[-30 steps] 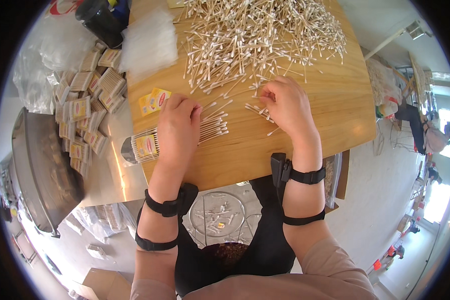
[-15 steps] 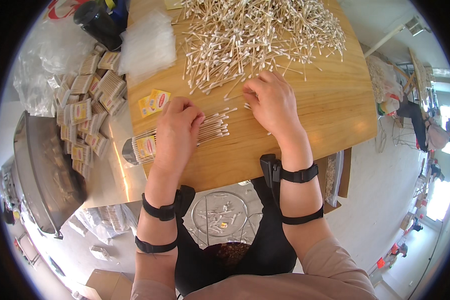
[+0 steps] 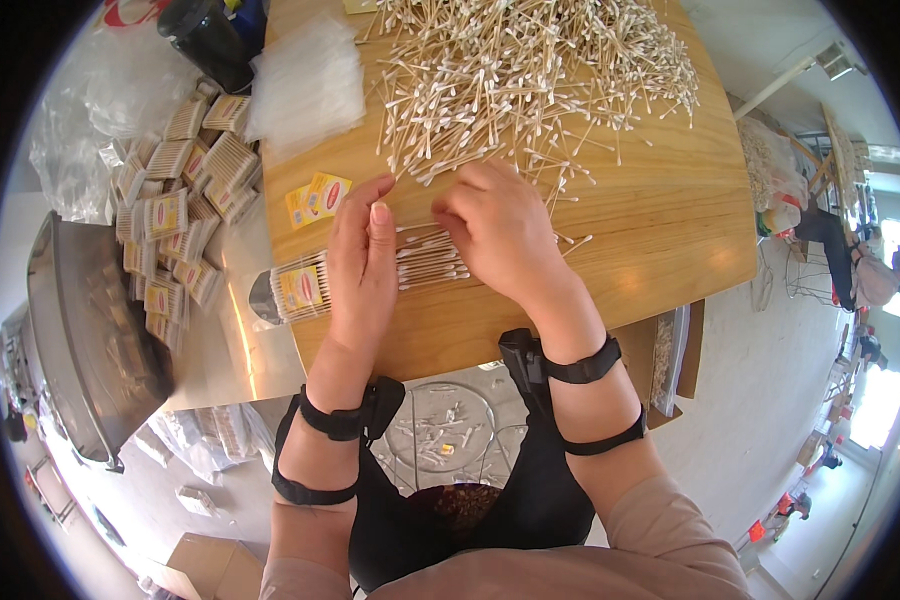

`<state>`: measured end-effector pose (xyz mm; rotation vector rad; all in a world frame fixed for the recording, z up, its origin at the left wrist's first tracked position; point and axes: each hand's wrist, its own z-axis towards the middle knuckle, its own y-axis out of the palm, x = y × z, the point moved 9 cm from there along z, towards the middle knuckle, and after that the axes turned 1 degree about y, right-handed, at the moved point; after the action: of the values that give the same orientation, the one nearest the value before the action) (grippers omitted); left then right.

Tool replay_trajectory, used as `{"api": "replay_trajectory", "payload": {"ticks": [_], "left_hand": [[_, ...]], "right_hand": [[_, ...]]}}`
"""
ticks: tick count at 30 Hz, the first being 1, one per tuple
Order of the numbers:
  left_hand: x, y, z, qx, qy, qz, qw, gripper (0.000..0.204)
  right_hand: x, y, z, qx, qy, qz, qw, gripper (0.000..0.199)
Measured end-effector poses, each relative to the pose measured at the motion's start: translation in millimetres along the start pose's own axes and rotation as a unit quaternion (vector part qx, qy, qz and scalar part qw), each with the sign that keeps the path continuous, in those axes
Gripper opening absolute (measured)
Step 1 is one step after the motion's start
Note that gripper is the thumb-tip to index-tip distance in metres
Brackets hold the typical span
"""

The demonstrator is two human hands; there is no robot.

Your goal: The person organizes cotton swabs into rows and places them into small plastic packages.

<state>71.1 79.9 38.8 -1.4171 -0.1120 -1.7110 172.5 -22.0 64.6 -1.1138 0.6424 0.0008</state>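
Note:
My left hand point(image 3: 363, 255) stands on edge across a row of cotton swabs point(image 3: 430, 258), fingers stretched out and thumb raised apart from them. Left of it, a clear flat packet point(image 3: 298, 288) with a yellow label card lies filled with swabs; its right part is hidden under the hand. My right hand point(image 3: 498, 228) is at the right end of the row, its fingers curled and closed. What its fingertips hold, if anything, is hidden. Beyond both hands spreads a big heap of loose cotton swabs point(image 3: 540, 80). Yellow label cards point(image 3: 318, 198) lie just past my left hand.
A stack of clear bags point(image 3: 308, 88) lies at the far left of the wooden table point(image 3: 660, 230). Filled swab packets point(image 3: 185, 215) are piled on the metal surface beside it, near a black cup point(image 3: 205, 42) and a grey bin point(image 3: 85, 340). Swabs litter the floor below.
My right hand has moved left from the heap's near edge to the row of swabs. My left hand has unfolded from a curled grip, its fingers now stretched.

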Motion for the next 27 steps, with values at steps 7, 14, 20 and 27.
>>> {"api": "replay_trajectory", "payload": {"ticks": [7,14,20,27], "left_hand": [[-13.1,4.1,-14.4,0.018,-0.142,-0.245,0.959,0.053],[-21.7,1.9,-21.4,0.05,-0.141,-0.315,0.937,0.056],[-27.3,8.6,-23.0,0.061,-0.164,-0.366,0.914,0.054],[-24.1,9.2,-21.6,0.045,-0.158,-0.373,0.913,0.045]], "right_hand": [[51.6,-6.1,-45.4,0.189,0.309,0.475,0.802,0.007],[17.4,-12.4,-39.7,0.09,0.098,0.1,0.986,0.011],[13.7,-9.8,-37.4,0.06,0.054,-0.007,0.997,0.011],[9.6,-2.6,-34.6,0.049,0.034,0.017,0.998,0.01]]}}
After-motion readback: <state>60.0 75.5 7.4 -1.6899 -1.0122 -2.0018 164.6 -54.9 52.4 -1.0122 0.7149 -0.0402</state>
